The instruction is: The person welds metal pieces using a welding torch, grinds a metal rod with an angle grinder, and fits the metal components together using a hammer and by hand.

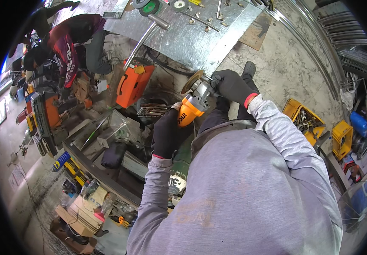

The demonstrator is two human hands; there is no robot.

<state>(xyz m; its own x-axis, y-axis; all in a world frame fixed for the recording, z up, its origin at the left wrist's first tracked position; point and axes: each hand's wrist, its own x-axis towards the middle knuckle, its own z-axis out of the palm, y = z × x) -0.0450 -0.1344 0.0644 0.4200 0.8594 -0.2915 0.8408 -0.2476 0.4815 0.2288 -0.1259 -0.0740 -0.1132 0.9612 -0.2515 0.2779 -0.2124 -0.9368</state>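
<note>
An orange and grey angle grinder is between my two gloved hands, in front of my body. Its round brownish disc points away from me, toward the near edge of the metal table. My left hand, in a black glove, is closed around the orange body. My right hand, gloved in black with a red cuff, is closed at the grey head beside the disc. Its fingertips are partly hidden there. A T-shaped metal tube leans at the table's left side.
The sheet-metal table carries discs, a rod and small metal pieces. An orange box-shaped machine stands left of the grinder. Further left, another person bends low. Yellow crates lie right, long metal tubes behind them. Clutter fills the lower left.
</note>
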